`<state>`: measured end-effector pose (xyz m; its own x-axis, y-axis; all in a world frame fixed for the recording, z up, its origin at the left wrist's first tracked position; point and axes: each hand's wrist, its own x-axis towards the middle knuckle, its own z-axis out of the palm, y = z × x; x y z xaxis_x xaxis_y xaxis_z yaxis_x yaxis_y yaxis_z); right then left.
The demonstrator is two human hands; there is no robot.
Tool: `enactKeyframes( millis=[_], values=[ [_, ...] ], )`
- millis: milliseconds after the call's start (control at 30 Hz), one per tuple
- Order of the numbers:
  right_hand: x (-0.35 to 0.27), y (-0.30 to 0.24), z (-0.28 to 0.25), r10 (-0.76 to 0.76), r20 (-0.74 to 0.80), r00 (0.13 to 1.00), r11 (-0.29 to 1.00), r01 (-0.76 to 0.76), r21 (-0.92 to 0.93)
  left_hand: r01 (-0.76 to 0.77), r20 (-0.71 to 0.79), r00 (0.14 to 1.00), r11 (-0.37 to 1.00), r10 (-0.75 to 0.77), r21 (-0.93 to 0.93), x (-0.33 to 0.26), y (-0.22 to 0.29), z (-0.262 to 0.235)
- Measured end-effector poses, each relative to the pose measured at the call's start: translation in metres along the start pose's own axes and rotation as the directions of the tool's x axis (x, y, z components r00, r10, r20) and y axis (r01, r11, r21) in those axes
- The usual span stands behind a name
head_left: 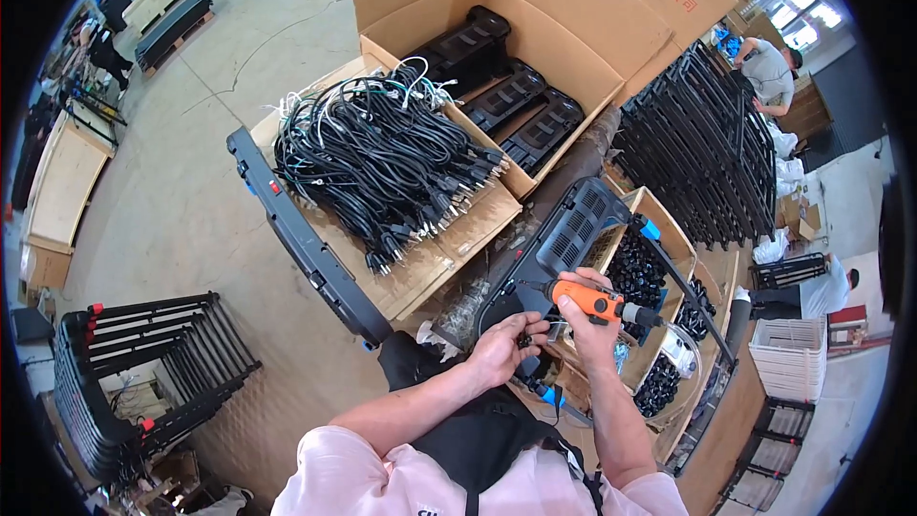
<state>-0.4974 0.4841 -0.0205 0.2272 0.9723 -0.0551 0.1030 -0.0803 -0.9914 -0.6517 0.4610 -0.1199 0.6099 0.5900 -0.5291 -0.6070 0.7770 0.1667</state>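
My right hand (594, 336) is wrapped round an orange power screwdriver (594, 300), its dark tip pointing left. Close below that tip, my left hand (499, 352) has its fingers drawn together on a small dark piece, too small to name. Under and beyond both hands lies a black plastic frame with a vented panel (580, 222), slanting across the bench. To its right, a wooden divided tray (680, 241) holds small black parts (638, 272) in several compartments.
Many black power cords (368, 167) lie heaped on cardboard (458, 253) ahead left, beside a long black frame (310, 253). An open carton (573, 14) holds black plastic housings (506, 100). Black frames are stacked at right (702, 143) and lower left (143, 382). Another person (767, 72) stands far right.
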Motion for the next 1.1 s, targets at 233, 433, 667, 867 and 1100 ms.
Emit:
enactKeyframes(
  millis=[233,433,667,867,1100],
  values=[
    [0.011,0.002,0.008,-0.003,0.048,0.999,0.999,0.005,-0.045,-0.009,-0.022,1.0,0.987,0.013,0.158,-0.011,0.006,-0.008],
    [0.024,-0.003,0.023,-0.057,0.19,0.98,0.993,0.076,-0.095,-0.008,-0.027,0.999,0.953,0.017,0.303,-0.015,0.004,-0.023],
    [0.027,-0.001,0.024,-0.044,0.207,0.977,0.99,0.07,-0.119,-0.035,-0.083,0.995,0.986,0.049,0.165,-0.017,0.003,-0.017],
    [0.012,-0.017,0.013,-0.039,0.121,0.992,0.99,0.055,-0.128,0.013,-0.098,0.995,1.0,-0.015,-0.02,-0.013,0.005,-0.02],
    [-0.034,-0.033,-0.01,0.025,0.114,0.993,0.998,-0.032,0.06,-0.048,0.0,0.999,0.955,0.051,-0.293,0.0,0.007,-0.023]
  ],
)
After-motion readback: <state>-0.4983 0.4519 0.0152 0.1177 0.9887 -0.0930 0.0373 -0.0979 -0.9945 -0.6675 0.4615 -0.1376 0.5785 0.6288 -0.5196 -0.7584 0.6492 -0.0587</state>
